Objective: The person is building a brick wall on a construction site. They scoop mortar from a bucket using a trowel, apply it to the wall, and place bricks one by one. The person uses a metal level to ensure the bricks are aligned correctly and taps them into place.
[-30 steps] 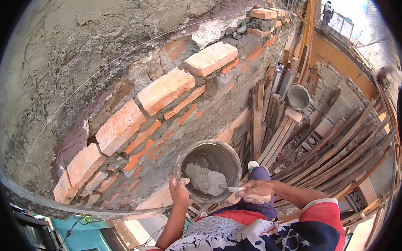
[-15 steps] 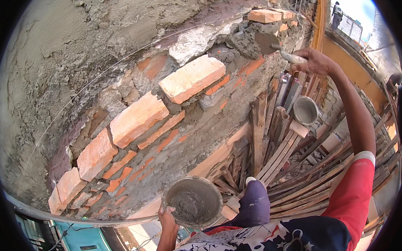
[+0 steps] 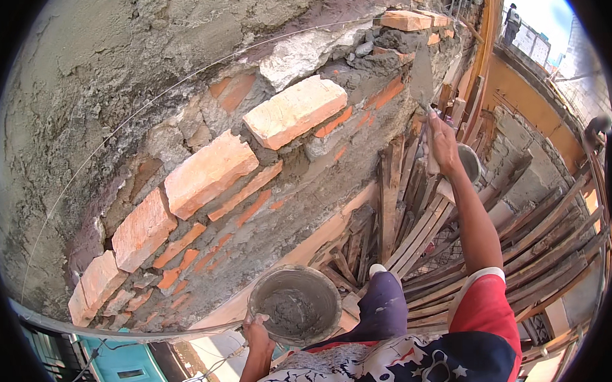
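Note:
My right hand [image 3: 442, 144] is closed around the handle of a trowel. Its pointed metal blade [image 3: 421, 76] reaches away from me beside the wall's right-hand edge, near grey mortar [image 3: 388, 59] on the brickwork. At the lower middle, my left hand [image 3: 258, 335] grips the rim of a round bucket [image 3: 331, 299]. Wet grey mortar [image 3: 288, 311] lies inside it. Orange bricks stand in a slanting row along the wall, among them a pale-topped brick [image 3: 295, 112] and a chipped brick [image 3: 211, 175]. Left of the trowel, a gap with mortar separates this row from a far brick [image 3: 405, 20].
A thin string [image 3: 148, 101] runs along the row. Rough plastered wall [image 3: 100, 84] rises at left. Below at right lie stacked timber planks [image 3: 524, 251] and another bucket [image 3: 468, 164], partly behind my forearm. A person [image 3: 512, 23] stands far off at upper right.
My right hand has drawn the trowel off the wall mortar, down and a little left, with the blade now pointing away. That mortar looks lower and more spread. My left hand stays on the bucket.

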A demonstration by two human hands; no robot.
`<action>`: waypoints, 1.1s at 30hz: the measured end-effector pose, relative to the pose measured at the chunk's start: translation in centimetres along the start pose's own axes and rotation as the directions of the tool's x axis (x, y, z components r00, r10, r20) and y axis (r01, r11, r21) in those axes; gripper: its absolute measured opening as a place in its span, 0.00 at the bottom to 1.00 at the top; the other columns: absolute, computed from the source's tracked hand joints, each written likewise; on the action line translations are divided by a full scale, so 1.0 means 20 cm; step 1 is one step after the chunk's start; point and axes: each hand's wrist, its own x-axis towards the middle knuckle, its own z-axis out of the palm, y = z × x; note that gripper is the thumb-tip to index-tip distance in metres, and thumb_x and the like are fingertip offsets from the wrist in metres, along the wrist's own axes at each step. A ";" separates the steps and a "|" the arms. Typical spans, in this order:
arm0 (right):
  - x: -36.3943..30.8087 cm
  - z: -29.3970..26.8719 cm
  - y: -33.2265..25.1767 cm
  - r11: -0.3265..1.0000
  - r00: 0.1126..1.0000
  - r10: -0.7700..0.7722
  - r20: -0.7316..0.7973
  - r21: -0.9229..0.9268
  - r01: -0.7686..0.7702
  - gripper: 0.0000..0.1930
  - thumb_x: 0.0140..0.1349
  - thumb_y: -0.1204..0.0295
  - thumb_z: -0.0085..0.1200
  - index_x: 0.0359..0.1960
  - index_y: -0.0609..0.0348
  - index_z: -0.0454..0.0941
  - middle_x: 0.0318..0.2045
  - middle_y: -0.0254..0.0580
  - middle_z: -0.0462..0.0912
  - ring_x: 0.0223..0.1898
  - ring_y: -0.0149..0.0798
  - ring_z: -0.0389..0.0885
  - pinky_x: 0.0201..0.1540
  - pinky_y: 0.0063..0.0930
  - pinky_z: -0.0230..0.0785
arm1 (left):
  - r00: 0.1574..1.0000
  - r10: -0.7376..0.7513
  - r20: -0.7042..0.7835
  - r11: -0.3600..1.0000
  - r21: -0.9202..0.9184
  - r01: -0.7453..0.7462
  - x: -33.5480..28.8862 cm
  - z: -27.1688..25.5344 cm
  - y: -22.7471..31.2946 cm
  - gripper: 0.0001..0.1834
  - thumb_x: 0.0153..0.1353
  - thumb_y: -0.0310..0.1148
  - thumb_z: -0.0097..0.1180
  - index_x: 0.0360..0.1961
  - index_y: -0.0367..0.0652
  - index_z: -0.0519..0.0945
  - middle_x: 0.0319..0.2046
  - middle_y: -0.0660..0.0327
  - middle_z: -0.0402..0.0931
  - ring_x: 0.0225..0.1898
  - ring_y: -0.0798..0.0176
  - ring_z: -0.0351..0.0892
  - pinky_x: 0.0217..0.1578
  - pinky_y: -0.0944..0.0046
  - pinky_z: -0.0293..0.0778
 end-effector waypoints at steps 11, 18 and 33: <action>-0.55 0.27 -0.09 0.995 0.981 0.070 0.179 -0.080 -0.056 0.25 0.77 0.48 0.48 0.50 0.62 0.74 0.22 0.33 0.73 0.19 0.29 0.73 0.21 0.30 0.69 | 0.999 0.047 0.018 0.999 -0.022 -0.046 -0.01 -0.33 0.04 0.27 0.61 0.16 0.42 0.62 0.39 0.78 0.47 0.55 0.81 0.46 0.58 0.81 0.51 0.57 0.79; 0.11 -0.22 -0.87 0.537 0.967 0.050 0.248 -0.823 0.184 0.30 0.77 0.47 0.43 0.51 0.68 0.81 0.25 0.43 0.81 0.29 0.38 0.82 0.36 0.39 0.76 | 0.995 0.039 -0.086 0.999 0.008 -0.039 0.02 -0.46 -0.03 0.26 0.63 0.17 0.42 0.62 0.40 0.77 0.42 0.58 0.79 0.42 0.60 0.79 0.50 0.58 0.78; 0.22 -0.07 -1.22 0.204 0.858 0.236 0.457 -0.886 0.416 0.35 0.75 0.41 0.37 0.50 0.61 0.86 0.39 0.57 0.88 0.43 0.52 0.86 0.52 0.46 0.75 | 0.999 -0.013 -0.046 1.000 -0.017 0.012 -0.01 -0.45 -0.06 0.28 0.60 0.17 0.42 0.61 0.39 0.77 0.49 0.52 0.81 0.50 0.54 0.82 0.52 0.52 0.82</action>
